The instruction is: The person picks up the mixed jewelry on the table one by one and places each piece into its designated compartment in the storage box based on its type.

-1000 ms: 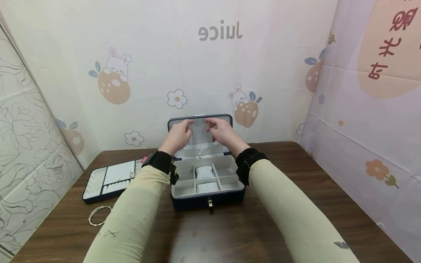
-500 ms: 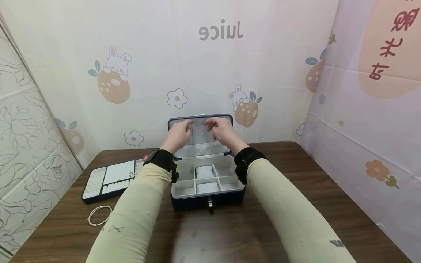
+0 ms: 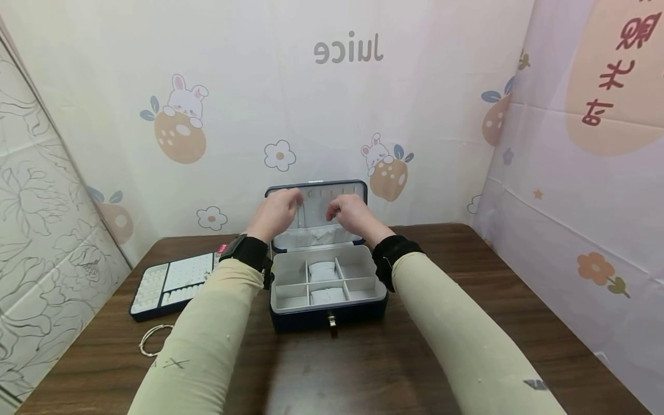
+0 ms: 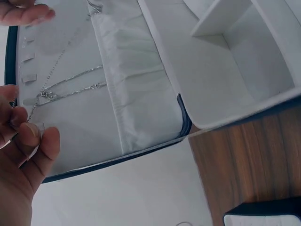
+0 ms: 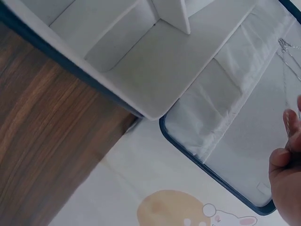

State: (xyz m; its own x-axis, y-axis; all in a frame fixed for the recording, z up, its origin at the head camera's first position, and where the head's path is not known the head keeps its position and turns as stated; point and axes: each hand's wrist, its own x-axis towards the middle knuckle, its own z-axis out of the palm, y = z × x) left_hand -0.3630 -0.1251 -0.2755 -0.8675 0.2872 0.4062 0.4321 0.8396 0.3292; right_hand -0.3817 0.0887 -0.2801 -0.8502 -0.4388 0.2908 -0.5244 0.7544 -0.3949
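A navy jewelry box (image 3: 306,320) stands with its lid (image 3: 321,208) raised, and both hands are at the lid's lining. My left hand (image 3: 275,213) pinches a thin silver necklace (image 4: 58,62) close to a row of small tabs. Fingers of my right hand (image 3: 355,214) are curled, and in the right wrist view a fine strand reaches its fingertips (image 5: 292,123); the grip there is partly hidden. Another silver chain (image 4: 75,76) lies across the lining down to the gathered pocket (image 4: 134,94).
Left of the box lies a jewelry tray (image 3: 178,279) with white padded sections. A pale twisted bracelet (image 3: 147,341) rests on the wooden table (image 3: 332,374), partly behind the left sleeve. A printed curtain (image 3: 238,115) hangs close behind the lid.
The hands have drawn apart. My left hand has shifted left, and my right has dropped a little from the lid's top, uncovering the row of tabs and a hanging chain.
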